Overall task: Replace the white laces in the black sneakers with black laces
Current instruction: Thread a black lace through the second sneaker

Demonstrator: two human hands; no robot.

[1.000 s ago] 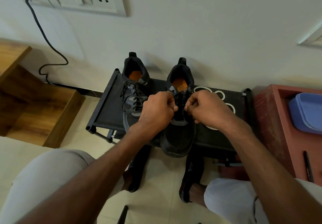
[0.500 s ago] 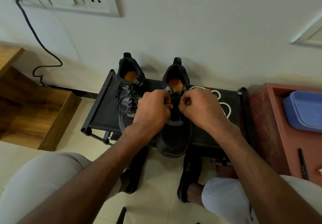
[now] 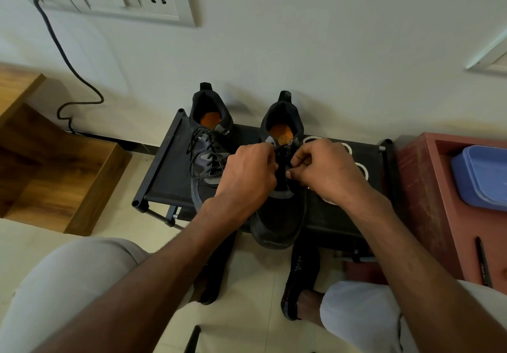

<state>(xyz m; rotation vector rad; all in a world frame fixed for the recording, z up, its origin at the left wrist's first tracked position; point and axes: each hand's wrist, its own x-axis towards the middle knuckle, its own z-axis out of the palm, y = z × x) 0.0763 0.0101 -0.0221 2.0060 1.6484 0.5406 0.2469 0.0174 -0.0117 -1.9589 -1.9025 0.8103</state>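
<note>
The left hand [image 3: 247, 175] and the right hand [image 3: 325, 168] are working close together over the throat of the right-hand sneaker [image 3: 279, 210], knuckles nearly meeting. Both are curling inward, and each seems to be pinching a strand of the black lace [image 3: 282, 170] between thumb and fingertips, though the lace ends themselves are hidden under the fingers. Compared with a second ago, the two hands are sitting a little higher on the shoe, nearer the tongue and the orange insole, and the right hand's thumb is now pressing down beside the dark strand. I judge that as lacing reaching the top eyelets, or a knot being drawn tight; which of the two cannot be told.

Just beside it, the left-hand sneaker [image 3: 208, 157] is standing with black lace already threaded and lying loosely looped over its tongue. Both shoes are resting on a low black rack [image 3: 164, 171] against the wall. Behind the right hand, the white laces [image 3: 356, 166] are lying in coils on the rack, clear of both shoes, so the removal step looks done.

Further out, a red tray [image 3: 422, 188] is holding a blue box [image 3: 482, 177], and a pen [image 3: 484, 262] is lying nearer the knee. The person's socked feet are resting on the tiled floor below.
</note>
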